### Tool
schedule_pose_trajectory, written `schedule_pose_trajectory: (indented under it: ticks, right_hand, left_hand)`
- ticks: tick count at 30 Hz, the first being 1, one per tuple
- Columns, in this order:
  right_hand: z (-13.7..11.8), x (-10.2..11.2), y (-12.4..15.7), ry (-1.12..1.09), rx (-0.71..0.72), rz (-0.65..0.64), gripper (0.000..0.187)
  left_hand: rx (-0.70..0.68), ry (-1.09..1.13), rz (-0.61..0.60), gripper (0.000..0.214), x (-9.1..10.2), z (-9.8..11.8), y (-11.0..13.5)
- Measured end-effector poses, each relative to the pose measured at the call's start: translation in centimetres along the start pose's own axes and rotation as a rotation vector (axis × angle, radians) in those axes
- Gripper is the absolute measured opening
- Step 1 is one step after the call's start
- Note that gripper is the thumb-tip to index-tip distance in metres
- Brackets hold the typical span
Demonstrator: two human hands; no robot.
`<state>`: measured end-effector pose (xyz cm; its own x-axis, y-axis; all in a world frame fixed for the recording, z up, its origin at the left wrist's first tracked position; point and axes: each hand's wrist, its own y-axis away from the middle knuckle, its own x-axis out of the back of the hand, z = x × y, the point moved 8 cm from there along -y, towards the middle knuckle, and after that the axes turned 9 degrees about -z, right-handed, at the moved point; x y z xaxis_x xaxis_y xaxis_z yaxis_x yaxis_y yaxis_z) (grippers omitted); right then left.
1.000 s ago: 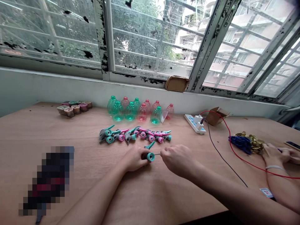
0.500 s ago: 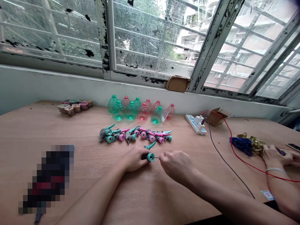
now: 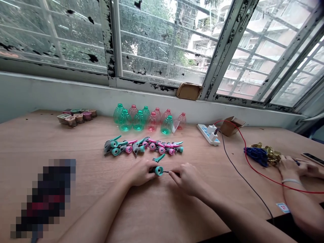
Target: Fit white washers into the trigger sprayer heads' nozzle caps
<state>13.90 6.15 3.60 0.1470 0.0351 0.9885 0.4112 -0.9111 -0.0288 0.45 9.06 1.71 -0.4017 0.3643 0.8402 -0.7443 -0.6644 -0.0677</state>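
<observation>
My left hand (image 3: 140, 172) is closed around a teal spray-trigger head (image 3: 158, 167), its round teal collar facing right and its lever sticking up. My right hand (image 3: 186, 177) pinches a thin tube (image 3: 165, 172) at the collar's opening. Both hands rest on the wooden table (image 3: 162, 209). Just beyond them lies a row of several teal and pink trigger heads (image 3: 143, 146). Behind that stand several small green and pink bottles (image 3: 149, 118).
Small pots (image 3: 76, 116) sit at the back left. A white power strip (image 3: 208, 133) with red and black cables lies right of the bottles, near a small open box (image 3: 229, 125). Another person's hands (image 3: 295, 165) work at a blue and gold pile (image 3: 264, 155). A blurred patch covers the lower left.
My right hand has moved slightly left, closer to the collar, pushing the thin tube in. The left hand keeps its hold on the trigger head.
</observation>
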Motion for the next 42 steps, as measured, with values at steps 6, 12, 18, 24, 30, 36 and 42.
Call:
schedule_pose_trajectory:
  ticks: [6, 12, 18, 24, 30, 36, 42]
  right_hand:
    - [0.3, -0.9, 0.0, -0.151, 0.062, 0.035, 0.041]
    - [0.0, -0.2, 0.4, 0.009, 0.017, 0.035, 0.041]
    - [-1.6, 1.4, 0.4, 0.228, 0.054, -0.021, 0.035]
    - [0.3, -0.6, -0.4, -0.119, -0.037, -0.056, 0.037]
    - [1.3, -2.1, -0.6, -0.410, 0.027, -0.060, 0.040]
    - [1.5, -2.4, -0.5, -0.463, 0.087, -0.020, 0.043]
    - [1.5, -2.7, -0.5, -0.449, 0.115, -0.021, 0.044]
  left_hand:
    - [-0.005, 0.029, 0.007, 0.008, 0.2, 0.3, 0.1]
    - [-0.002, 0.023, 0.019, 0.008, 0.1, 0.4, 0.0]
    - [-0.004, -0.034, 0.017, 0.009, 0.0, 0.5, -0.1]
    - [-0.016, -0.041, -0.013, 0.010, -0.2, 0.5, -0.2]
    - [-0.024, -0.057, -0.036, 0.011, -0.1, 0.7, -0.3]
    - [-0.026, -0.051, -0.046, 0.012, -0.1, 0.7, -0.3]
    - [-0.061, -0.001, -0.042, 0.014, -0.1, 0.9, -0.3]
